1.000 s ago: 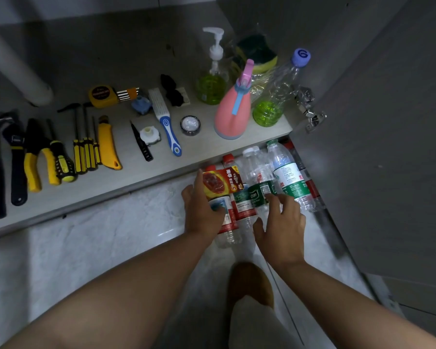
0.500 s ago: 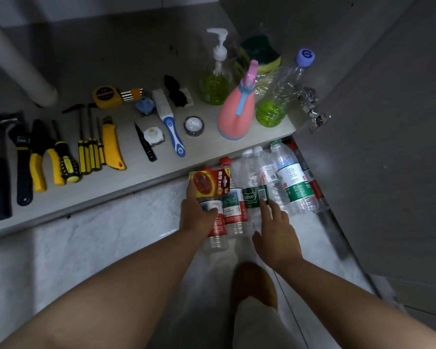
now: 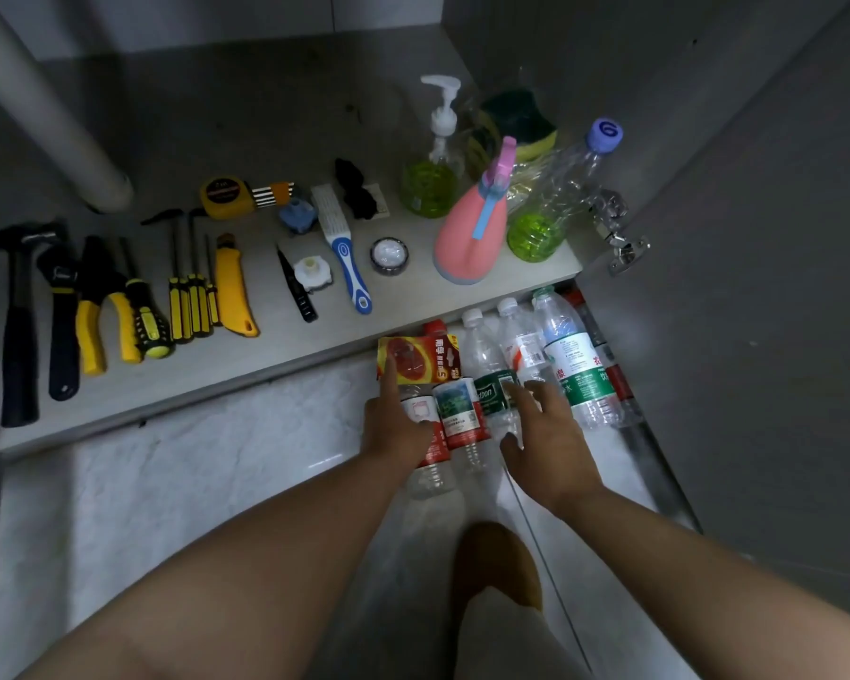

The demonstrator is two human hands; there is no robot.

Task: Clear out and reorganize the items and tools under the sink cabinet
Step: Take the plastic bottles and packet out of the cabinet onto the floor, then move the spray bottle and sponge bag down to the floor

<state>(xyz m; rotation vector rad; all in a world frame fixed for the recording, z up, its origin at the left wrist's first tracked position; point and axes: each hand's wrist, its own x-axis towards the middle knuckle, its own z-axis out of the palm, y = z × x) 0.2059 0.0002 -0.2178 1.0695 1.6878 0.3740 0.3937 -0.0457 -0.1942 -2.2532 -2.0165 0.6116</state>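
Several plastic water bottles (image 3: 576, 370) lie side by side on the pale floor against the cabinet's front edge. My left hand (image 3: 396, 427) grips the leftmost, red-labelled bottle (image 3: 433, 476), and its index finger pins a red and yellow packet (image 3: 425, 360) across the bottle tops. My right hand (image 3: 543, 434) is beside it with fingers spread, its fingertips touching the green-labelled bottle (image 3: 491, 392).
On the cabinet floor (image 3: 413, 311) lie a hammer (image 3: 18, 326), pliers (image 3: 99, 311), screwdrivers (image 3: 187, 306), a yellow knife (image 3: 234, 292), a brush (image 3: 344, 257), a pink sprayer (image 3: 472, 238) and soap bottles (image 3: 430, 184). A drain pipe (image 3: 45, 115) stands left. The open door (image 3: 756, 311) bounds the right.
Both hands have drawn closer together over the bottles. The packet has slid up over the leftmost bottle's cap, and my right hand has shifted left from the white-labelled bottle to the green-labelled one.
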